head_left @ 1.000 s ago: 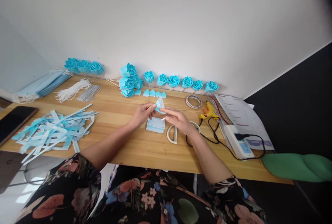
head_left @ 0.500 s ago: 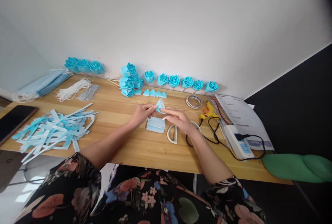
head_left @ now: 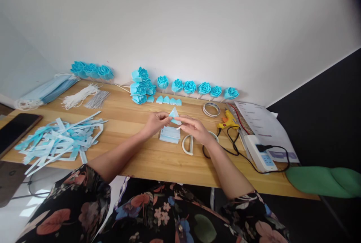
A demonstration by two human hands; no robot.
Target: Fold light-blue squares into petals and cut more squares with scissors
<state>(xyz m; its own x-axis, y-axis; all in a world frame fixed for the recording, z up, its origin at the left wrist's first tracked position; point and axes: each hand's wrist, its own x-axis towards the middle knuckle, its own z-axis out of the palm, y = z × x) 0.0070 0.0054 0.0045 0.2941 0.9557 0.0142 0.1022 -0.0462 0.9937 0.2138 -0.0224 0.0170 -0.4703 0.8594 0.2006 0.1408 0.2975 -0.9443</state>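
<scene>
A small folded piece of blue-and-white mask fabric (head_left: 175,114) comes to a point at the top, above the middle of the table. My left hand (head_left: 156,124) pinches its lower left side between thumb and fingers. From the right, my right hand (head_left: 195,128) has its fingertips closed on the lower edge. Just below lie several stacked pale blue mask pieces (head_left: 169,135). A white loop handle (head_left: 187,145) rests beside my right hand, and another white loop shows partly behind the wrist; what joins them is hidden.
Blue fabric roses (head_left: 189,86) line the wall, with cut petals (head_left: 168,100) before them. Left are masks (head_left: 47,92), white cords (head_left: 80,95), grey wires (head_left: 97,99), fabric strips (head_left: 60,141) and a phone (head_left: 18,132). Right are tape (head_left: 211,110), a glue gun (head_left: 228,119) and a power strip (head_left: 261,154).
The fabric piece is turned slightly between my fingers, and the pale side shows more. Both hands stay nearly in place. The view has shifted a little.
</scene>
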